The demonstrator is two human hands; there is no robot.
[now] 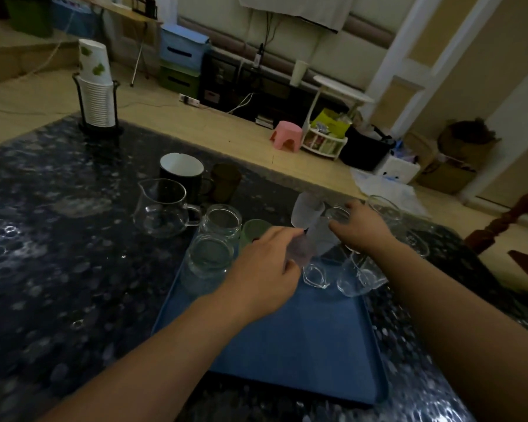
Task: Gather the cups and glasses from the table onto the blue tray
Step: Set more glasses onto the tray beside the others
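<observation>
The blue tray (302, 345) lies on the dark speckled table in front of me. At its far end stand two clear jars (209, 260), a green cup (253, 229), a faceted clear glass (316, 277) and a clear cup (358, 278). My left hand (262, 269) grips a tilted frosted glass (316, 239) over the tray's far end. A second frosted glass (307, 208) stands just behind it. My right hand (363, 229) closes on a small clear glass (337, 213) at the tray's far right corner. Off the tray are a glass pitcher (162, 208), a black mug (180, 175) and a brown mug (226, 181).
More clear glassware (386, 210) stands on the table to the right of my right hand. A stack of paper cups in a black holder (96, 95) is at the far left corner. The table's far edge runs behind the mugs; a wooden chair (506, 220) is at right.
</observation>
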